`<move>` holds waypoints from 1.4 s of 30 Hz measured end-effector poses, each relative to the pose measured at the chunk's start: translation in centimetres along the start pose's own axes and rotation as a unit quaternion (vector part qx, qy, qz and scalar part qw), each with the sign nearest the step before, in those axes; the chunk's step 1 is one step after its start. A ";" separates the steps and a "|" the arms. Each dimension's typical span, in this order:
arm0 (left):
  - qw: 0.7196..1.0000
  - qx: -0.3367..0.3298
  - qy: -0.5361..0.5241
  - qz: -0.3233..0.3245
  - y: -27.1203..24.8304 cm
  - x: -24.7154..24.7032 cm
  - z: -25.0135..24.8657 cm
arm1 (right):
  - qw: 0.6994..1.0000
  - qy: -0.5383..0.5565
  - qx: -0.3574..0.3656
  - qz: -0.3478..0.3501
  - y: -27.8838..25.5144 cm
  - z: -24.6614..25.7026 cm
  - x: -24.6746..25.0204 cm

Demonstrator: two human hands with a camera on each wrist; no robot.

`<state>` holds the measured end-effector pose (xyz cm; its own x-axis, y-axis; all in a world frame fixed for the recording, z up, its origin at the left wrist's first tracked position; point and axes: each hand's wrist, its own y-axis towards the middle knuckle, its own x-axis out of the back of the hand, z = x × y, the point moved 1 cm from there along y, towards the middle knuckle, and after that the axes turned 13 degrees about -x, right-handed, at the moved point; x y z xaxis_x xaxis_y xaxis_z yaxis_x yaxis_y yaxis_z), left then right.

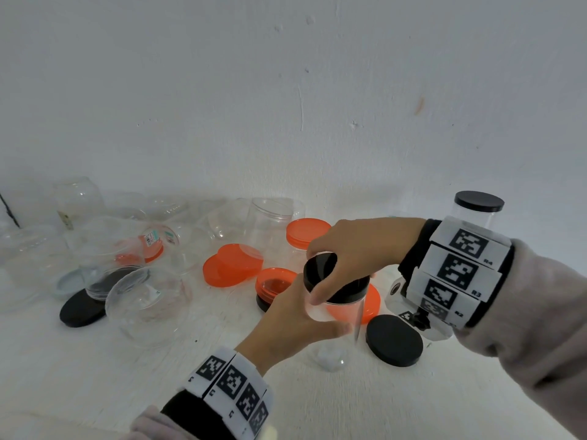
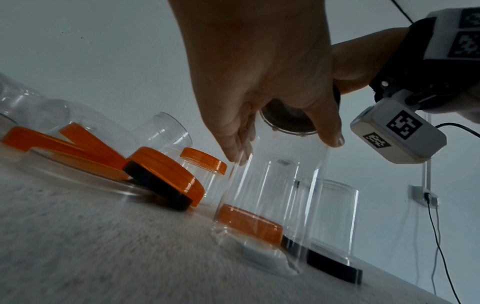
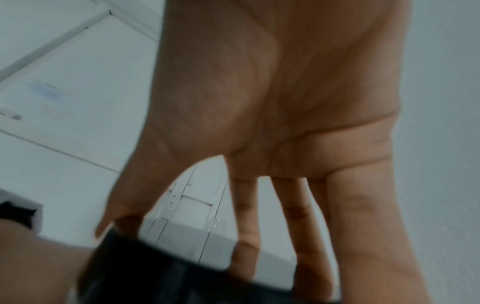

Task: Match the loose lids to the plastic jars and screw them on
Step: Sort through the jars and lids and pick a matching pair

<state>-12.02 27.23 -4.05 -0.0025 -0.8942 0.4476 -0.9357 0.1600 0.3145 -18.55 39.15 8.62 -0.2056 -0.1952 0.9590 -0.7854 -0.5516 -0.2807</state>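
My left hand (image 1: 286, 319) grips the clear jar (image 2: 272, 195) while my right fingers (image 1: 320, 298) pinch its black lid (image 1: 320, 269); tilted, it could cross-thread.

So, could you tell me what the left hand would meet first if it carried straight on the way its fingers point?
The left hand already grips the clear jar. Past the jar, probably the large orange lid flat on the table, though depth is unclear.
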 end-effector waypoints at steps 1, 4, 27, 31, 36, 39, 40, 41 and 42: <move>1.000 -0.001 -0.004 0.000 0.0 0.0 0.0 | 1.000 -0.005 -0.013 -0.008 0.1 0.0 -0.1; 1.000 0.004 0.002 -0.001 0.0 0.0 0.1 | 0.999 -0.006 -0.007 0.034 0.2 -0.3 0.2; 1.000 -0.002 -0.009 -0.003 -0.1 -0.1 0.2 | 0.998 0.005 0.043 0.036 -0.2 -0.2 0.6; 1.000 -0.003 -0.003 0.001 -0.1 0.0 0.2 | 1.000 0.008 -0.015 -0.022 0.0 -0.3 -0.3; 1.000 0.002 -0.006 -0.002 0.0 0.0 0.2 | 0.997 0.017 0.029 0.064 -0.3 -0.9 0.7; 1.000 -0.003 -0.002 -0.001 0.1 -0.1 0.2 | 0.996 0.029 0.059 0.054 -0.4 -1.0 0.7; 1.000 -0.006 -0.002 -0.001 0.0 -0.1 0.1 | 0.997 0.033 0.060 0.042 -0.3 -1.0 0.6; 1.000 -0.006 -0.006 -0.001 0.0 -0.1 0.1 | 0.997 0.033 0.056 0.031 -0.2 -1.0 0.5; 1.000 -0.005 -0.011 -0.002 0.0 -0.1 0.1 | 0.998 0.029 0.047 0.022 -0.2 -1.0 0.3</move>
<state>-12.06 27.27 -4.22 -0.0059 -0.9037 0.4281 -0.9323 0.1598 0.3245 -19.02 40.01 9.00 -0.2744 -0.1744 0.9457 -0.7173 -0.6178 -0.3221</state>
